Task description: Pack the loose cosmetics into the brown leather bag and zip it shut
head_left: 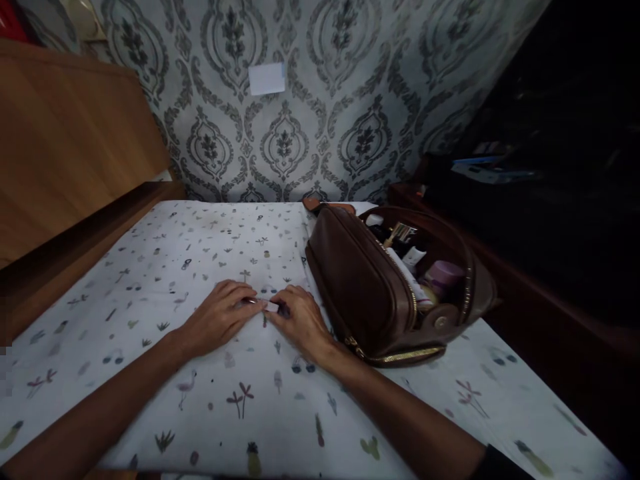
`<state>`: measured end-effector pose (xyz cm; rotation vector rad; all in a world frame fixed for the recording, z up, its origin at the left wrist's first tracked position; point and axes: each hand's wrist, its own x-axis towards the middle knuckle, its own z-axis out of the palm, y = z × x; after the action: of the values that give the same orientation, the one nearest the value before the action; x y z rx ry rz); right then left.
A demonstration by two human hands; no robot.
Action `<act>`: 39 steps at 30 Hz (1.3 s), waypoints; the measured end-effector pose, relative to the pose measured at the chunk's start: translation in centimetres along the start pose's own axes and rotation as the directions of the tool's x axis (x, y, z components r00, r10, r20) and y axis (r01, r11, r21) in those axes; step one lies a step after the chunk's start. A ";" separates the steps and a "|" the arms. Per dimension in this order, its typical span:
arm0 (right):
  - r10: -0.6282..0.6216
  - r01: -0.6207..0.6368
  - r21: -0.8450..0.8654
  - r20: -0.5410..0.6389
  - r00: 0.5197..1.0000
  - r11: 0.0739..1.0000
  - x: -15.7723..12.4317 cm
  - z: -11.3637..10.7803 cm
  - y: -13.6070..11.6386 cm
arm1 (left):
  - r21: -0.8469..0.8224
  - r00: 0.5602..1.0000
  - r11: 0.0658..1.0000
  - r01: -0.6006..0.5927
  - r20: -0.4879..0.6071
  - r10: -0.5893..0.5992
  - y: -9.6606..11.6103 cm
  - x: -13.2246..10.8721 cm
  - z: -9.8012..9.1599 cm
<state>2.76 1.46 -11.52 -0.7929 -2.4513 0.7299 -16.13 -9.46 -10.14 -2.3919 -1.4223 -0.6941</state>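
Note:
Both hands meet low over the printed sheet, left of a brown bag. My left hand (pixel 220 313) pinches one end of a small slim tube (pixel 271 307), and the fingers of my right hand (pixel 300 317) close round its other end. A pale section shows between the fingertips; the rest is covered, so its exact kind cannot be made out. Beside my right forearm, the brown leather toiletry bag (pixel 357 280) lies unzipped. Inside it are a pink-lidded jar (pixel 444 275), a white tube (pixel 414 256) and several other small items.
A white sheet (pixel 150 280) with small pineapple and flamingo prints covers the surface. Wooden furniture (pixel 75 127) stands at the left, with patterned wallpaper (pixel 285 140) behind. A dark area with a blue object (pixel 480 161) lies to the right.

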 end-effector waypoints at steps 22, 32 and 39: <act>-0.110 0.104 0.068 0.089 0.990 0.992 -0.1 -0.3 -0.1 | -0.321 0.909 0.856 0.405 0.241 -0.340 -1.1 -0.6 -0.8; -0.139 0.134 0.086 0.061 0.988 0.987 -0.1 -0.1 0.2 | -0.343 0.921 0.864 0.368 0.262 -0.288 -1.0 -0.3 -0.8; -0.143 0.141 0.021 0.074 0.987 0.990 -0.2 0.0 0.2 | -0.326 0.909 0.855 0.405 0.246 -0.336 -0.8 -0.4 -0.5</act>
<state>2.98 1.46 -11.70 -0.5873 -2.5358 0.7362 -17.14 -9.60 -9.91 -2.5283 -2.0303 -0.9299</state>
